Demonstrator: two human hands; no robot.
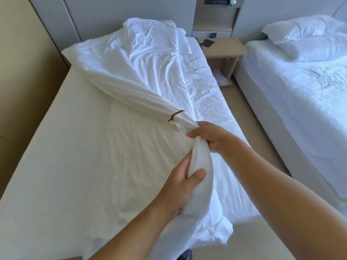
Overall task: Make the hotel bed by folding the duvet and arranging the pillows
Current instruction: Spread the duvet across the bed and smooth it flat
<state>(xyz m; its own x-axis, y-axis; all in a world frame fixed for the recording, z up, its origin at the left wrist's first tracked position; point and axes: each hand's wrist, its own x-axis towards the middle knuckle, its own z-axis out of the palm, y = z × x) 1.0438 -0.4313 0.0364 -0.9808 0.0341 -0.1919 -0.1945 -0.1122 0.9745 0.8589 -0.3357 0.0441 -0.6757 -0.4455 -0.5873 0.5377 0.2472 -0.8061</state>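
The bed [56,147] is crossed by the white, creased duvet [142,59], heaped at the headboard and drawn into a rope whose long axis runs slightly diagonally towards the foot. Its gathered near end is clenched by the right hand [208,136] and, just below, the left hand [180,186]; a thin brown band [175,115] is seen just beyond.

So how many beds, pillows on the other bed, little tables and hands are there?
White-sheeted beds: 2
Plump white pillows on the right-hand bed: 2
Pale wooden bedside table: 1
Bare hands, left hand and right hand, both gripping the crumpled white duvet: 2
Total: 7
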